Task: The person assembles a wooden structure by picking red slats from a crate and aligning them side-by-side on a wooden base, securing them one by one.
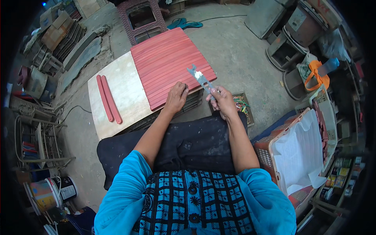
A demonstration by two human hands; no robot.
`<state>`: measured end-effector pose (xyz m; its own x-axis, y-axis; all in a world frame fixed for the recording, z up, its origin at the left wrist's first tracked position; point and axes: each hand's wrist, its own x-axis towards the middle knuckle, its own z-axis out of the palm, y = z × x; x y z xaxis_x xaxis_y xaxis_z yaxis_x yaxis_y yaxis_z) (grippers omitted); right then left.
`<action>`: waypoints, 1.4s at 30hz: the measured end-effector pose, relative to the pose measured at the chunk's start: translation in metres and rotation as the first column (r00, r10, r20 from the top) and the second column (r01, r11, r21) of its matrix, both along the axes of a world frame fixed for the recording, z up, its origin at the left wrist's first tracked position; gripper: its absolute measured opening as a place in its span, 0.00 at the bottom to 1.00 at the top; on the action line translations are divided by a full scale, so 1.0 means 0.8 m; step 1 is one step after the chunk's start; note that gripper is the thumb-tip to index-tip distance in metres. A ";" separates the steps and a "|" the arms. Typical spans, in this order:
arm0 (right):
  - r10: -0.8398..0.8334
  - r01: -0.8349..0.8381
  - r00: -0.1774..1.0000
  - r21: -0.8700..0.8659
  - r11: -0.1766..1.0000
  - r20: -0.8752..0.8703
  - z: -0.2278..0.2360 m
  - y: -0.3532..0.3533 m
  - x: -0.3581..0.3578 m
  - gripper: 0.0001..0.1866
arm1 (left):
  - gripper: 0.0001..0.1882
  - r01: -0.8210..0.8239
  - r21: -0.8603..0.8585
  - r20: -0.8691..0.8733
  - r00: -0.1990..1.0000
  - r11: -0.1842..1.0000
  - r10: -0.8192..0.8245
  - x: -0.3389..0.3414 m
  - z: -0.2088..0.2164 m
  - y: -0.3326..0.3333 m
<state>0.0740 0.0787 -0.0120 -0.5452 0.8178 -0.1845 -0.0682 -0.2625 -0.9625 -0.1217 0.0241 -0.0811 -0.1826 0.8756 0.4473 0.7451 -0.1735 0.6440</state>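
"So, from where you sit, what are the hands doing?"

"On my head feed, the right hand [222, 100] pinches a flat grey scraper [201, 79] between thumb and fingers, its notched end pointing away from the body. A lump of white paste [198, 74] sits on the blade. The left hand [177, 96] has its fingers curled at the near edge of the red strips [172, 62]. Its fingertips are small and turned from me, so I can't tell whether they pinch anything or only rest there."

"And where are the strips?"

"Ahead of the lap, side by side in a close row over the right part of a pale board [131, 86]. I see two loose strips [111, 100] lying next to each other on the bare left part, well apart from the row."

"How far along would you call it?"

"I'd judge the row well advanced: it reaches from the far edge right down to the near one. Those two lie outside it, and the paste is still heaped on the blade, so I'd count both as left over for now."

"Anything close by?"

"I've got a dark cloth [196, 145] over the lap, a small box [251, 119] of coloured bits just beyond the right wrist, and a plastic basket [270, 152] lined with white sheeting [293, 149] off to the right."
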 end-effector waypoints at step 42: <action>0.148 -0.278 0.901 -0.279 0.919 -0.408 -0.005 0.077 -0.021 0.09 | 0.10 0.000 -0.099 -0.029 1.000 0.995 -0.003 -0.001 0.004 -0.003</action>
<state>0.0571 0.1402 -0.0159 -0.7797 0.6038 -0.1660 -0.3097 -0.6022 -0.7358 -0.1226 0.0215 -0.0780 -0.1697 0.9160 0.3635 0.7636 -0.1109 0.6360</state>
